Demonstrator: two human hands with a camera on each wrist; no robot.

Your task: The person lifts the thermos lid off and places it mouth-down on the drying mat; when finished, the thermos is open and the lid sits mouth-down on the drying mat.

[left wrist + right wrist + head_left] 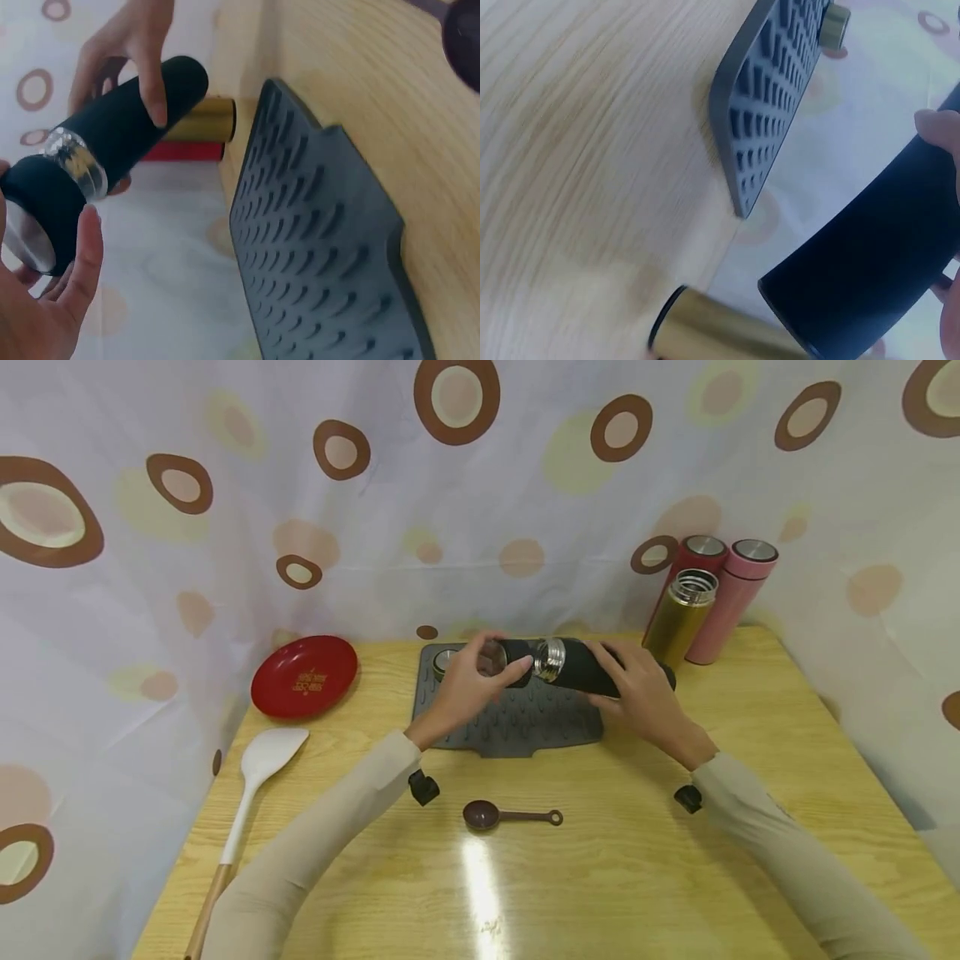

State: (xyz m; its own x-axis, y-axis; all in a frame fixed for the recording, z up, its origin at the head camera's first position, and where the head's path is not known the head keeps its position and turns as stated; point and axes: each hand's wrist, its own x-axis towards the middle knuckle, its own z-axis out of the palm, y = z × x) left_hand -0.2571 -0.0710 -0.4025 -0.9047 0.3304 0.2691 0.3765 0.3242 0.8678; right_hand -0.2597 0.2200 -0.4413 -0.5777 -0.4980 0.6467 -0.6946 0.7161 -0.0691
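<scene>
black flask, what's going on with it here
A person's right hand grips the tilted black flask, while the left hand holds a black cap at its shiny neck; whether cap and neck touch is unclear. Both are above the dark grey mat. The gold flask stands uncapped near the capped red flask and pink flask.
</scene>
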